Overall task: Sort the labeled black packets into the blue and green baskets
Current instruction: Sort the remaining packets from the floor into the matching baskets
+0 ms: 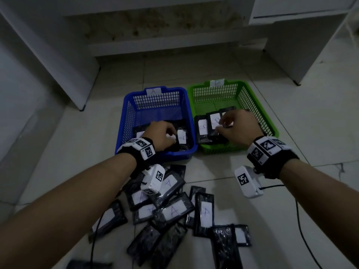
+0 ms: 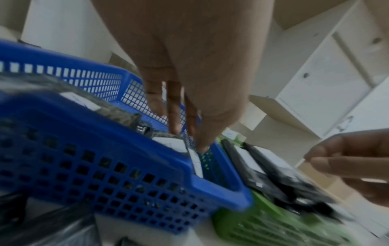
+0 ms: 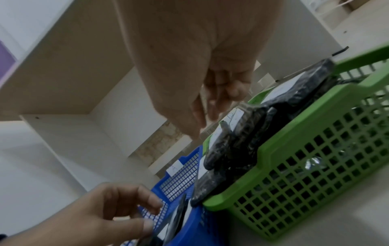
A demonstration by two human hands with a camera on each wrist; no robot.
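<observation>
My left hand [image 1: 172,135] is inside the blue basket [image 1: 124,117], which carries an "A" tag. Its straight fingertips [image 2: 200,148] touch the top edge of a black packet with an "A" label [image 1: 181,137] that stands on edge against the right wall. My right hand [image 1: 221,125] hovers over the green basket [image 1: 258,113]. Its fingers [image 3: 208,114] hang loosely just above several labeled black packets [image 1: 203,127] lined up there, holding nothing. A pile of black packets [image 1: 174,208], many marked "A", lies on the floor in front of both baskets.
The baskets sit side by side on a tiled floor. White cabinets [image 1: 58,65] stand behind and to the left, another at the right [image 1: 303,55]. A black cable [image 1: 303,230] runs across the floor at the right, and another [image 1: 95,239] by the pile.
</observation>
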